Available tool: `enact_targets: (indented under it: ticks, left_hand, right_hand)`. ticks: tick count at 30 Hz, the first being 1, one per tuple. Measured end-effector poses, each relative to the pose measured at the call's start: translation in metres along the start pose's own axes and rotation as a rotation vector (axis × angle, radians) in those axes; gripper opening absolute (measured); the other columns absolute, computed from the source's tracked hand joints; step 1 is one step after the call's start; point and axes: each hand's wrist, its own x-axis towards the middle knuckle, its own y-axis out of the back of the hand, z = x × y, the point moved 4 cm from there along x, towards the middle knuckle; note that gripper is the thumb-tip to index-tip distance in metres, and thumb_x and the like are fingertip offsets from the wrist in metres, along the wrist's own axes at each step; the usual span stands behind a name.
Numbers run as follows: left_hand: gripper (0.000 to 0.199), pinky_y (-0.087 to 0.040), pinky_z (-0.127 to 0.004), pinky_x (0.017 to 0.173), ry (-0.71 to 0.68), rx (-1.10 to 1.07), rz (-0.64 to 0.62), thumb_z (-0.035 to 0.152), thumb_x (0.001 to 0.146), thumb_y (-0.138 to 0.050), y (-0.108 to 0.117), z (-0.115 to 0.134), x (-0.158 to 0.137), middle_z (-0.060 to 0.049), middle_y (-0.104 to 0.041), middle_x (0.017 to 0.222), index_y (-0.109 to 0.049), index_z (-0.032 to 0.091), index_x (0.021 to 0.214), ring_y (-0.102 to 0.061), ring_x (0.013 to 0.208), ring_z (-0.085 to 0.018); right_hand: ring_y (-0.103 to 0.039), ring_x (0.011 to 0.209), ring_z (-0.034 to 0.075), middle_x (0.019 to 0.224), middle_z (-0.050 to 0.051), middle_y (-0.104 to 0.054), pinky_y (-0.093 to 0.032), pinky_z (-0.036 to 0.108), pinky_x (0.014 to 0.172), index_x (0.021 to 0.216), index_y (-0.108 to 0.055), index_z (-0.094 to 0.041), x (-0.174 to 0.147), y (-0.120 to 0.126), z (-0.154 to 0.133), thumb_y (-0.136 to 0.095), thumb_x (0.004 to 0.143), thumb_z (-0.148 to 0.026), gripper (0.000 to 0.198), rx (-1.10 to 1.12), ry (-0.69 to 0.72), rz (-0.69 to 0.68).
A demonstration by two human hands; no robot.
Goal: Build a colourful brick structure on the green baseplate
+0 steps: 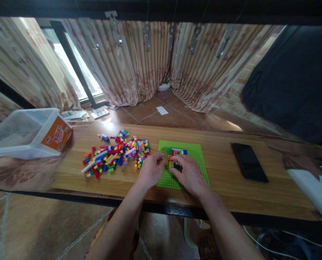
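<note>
A bright green studded baseplate [165, 180] lies on the wooden board. On it stands a low structure of toy bricks [177, 151] in green, orange, blue, white and red. My right hand [188, 172] rests over the structure's near side, its thumb and forefinger closed about a small green brick [172, 164]. My palm and fingers hide part of the structure. Just left of it, my left hand [151, 169] hovers at the baseplate's left edge. Its fingers are curled together, and whatever may be in them is hidden.
A loose pile of mixed coloured bricks [114, 154] spreads left of the baseplate. A black phone [249, 162] lies to the right on the wooden board [220, 159]. At far left stands a clear plastic bin [22, 133] with an orange label. A dark bar crosses overhead with metal hooks.
</note>
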Motion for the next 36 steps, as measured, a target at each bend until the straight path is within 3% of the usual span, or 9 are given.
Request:
enact_targets:
  ticks: [5, 13, 21, 36]
  left_hand:
    - [0.022, -0.05, -0.028, 0.077, 0.018, 0.007, -0.012, 0.009, 0.078, -0.058, -0.003, 0.003, -0.001, -0.008, -0.074, 0.09, -0.071, 0.015, 0.094, -0.067, 0.083, -0.019]
    - [0.022, -0.05, -0.03, 0.078, 0.047, 0.071, -0.019, 0.008, 0.077, -0.061, -0.008, 0.009, -0.004, -0.009, -0.074, 0.092, -0.07, 0.015, 0.095, -0.068, 0.085, -0.02]
    - [0.023, -0.05, -0.03, 0.076, 0.043, 0.074, -0.004, 0.01, 0.078, -0.06, -0.008, 0.011, -0.004, -0.008, -0.074, 0.089, -0.07, 0.015, 0.097, -0.068, 0.083, -0.02]
    - [0.02, -0.052, -0.029, 0.075, 0.065, 0.007, 0.032, 0.006, 0.072, -0.063, -0.012, 0.007, 0.002, -0.007, -0.074, 0.084, -0.07, 0.015, 0.088, -0.069, 0.08, -0.019]
  right_hand:
    - [-0.058, 0.092, 0.024, 0.094, 0.005, -0.067, -0.043, 0.039, 0.084, 0.094, -0.062, -0.021, 0.002, -0.005, -0.001, -0.071, 0.076, -0.021, 0.02, -0.04, 0.042, 0.017]
    - [-0.056, 0.091, 0.025, 0.092, 0.006, -0.065, -0.044, 0.039, 0.082, 0.089, -0.062, -0.022, 0.003, -0.003, 0.001, -0.07, 0.078, -0.021, 0.013, -0.046, 0.058, 0.042]
    - [-0.056, 0.094, 0.025, 0.099, 0.007, -0.065, -0.045, 0.042, 0.085, 0.102, -0.07, -0.025, -0.004, -0.003, 0.002, -0.067, 0.081, -0.022, 0.022, -0.048, 0.096, 0.025]
    - [-0.054, 0.088, 0.024, 0.091, 0.006, -0.069, -0.043, 0.041, 0.08, 0.089, -0.076, -0.029, -0.003, -0.013, 0.01, -0.065, 0.084, -0.028, 0.012, -0.078, 0.055, 0.12]
